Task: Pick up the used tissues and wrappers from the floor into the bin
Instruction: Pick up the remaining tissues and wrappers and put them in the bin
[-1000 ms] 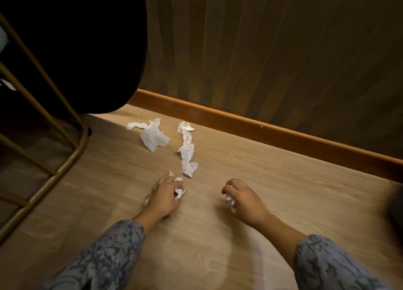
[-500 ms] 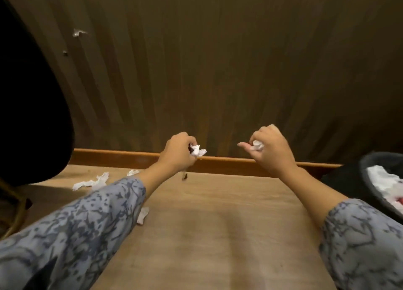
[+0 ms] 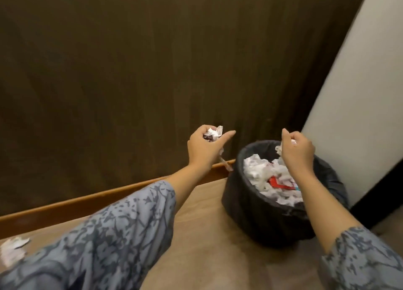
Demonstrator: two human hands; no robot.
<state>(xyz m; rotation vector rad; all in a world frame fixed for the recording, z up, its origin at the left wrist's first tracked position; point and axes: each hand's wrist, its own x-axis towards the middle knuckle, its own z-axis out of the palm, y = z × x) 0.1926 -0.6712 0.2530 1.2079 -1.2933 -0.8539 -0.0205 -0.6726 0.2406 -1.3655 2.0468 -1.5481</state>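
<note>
A round black bin (image 3: 246, 204) with a dark liner stands on the wooden floor at the right, filled with white tissues and a red wrapper. My left hand (image 3: 201, 148) is raised just left of the bin, shut on a crumpled white tissue (image 3: 214, 133), with a thin wrapper strip hanging below it. My right hand (image 3: 297, 150) hovers over the bin's far rim, closed on a small white tissue (image 3: 278, 149). One more crumpled tissue (image 3: 13, 249) lies on the floor at the far left.
A dark ribbed wall panel (image 3: 130, 71) with a wooden skirting board (image 3: 87, 202) runs behind the floor. A white wall or door (image 3: 359, 104) with a black base rises right behind the bin. Bare wooden floor (image 3: 207, 235) lies between my arms.
Both hands lifted tissues off the floor and swung right; the view turned with them. The bin is now in full view, and my right hand is over it.
</note>
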